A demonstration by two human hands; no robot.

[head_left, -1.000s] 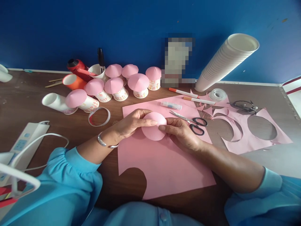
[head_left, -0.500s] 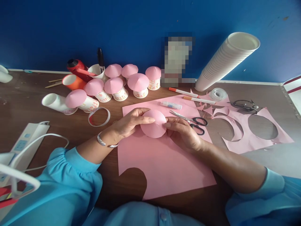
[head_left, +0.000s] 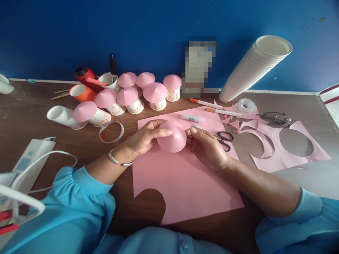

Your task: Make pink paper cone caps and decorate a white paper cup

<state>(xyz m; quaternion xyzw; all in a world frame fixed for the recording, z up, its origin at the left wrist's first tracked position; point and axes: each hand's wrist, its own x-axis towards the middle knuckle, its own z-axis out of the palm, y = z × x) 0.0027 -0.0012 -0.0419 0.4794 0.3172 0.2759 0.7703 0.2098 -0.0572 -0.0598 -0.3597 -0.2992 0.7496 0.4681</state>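
A pink paper cone (head_left: 172,139) is held above a large pink paper sheet (head_left: 185,187). My left hand (head_left: 148,137) pinches its left side, thumb on top and the other fingers beneath. At the cone's right edge, the fingers of my right hand (head_left: 205,144) are drawn together; the thumb lies just off the paper and the fingertips are partly hidden. Just past my right hand lie scissors (head_left: 224,137) with black handles, their blades mostly covered by it. A glue stick (head_left: 192,118) rests on the sheet beyond the cone.
Several decorated paper cups with pink cone tops (head_left: 155,93) stand at the back left. A leaning stack of white cups (head_left: 255,68), markers (head_left: 225,112), a tape roll (head_left: 245,105), glasses (head_left: 275,118) and pink offcuts (head_left: 267,155) occupy the right. A power strip (head_left: 25,162) lies left.
The cone has shifted slightly up and left and its point shows more clearly. My right thumb has come off the cone's surface, and my right hand now covers more of the scissors.
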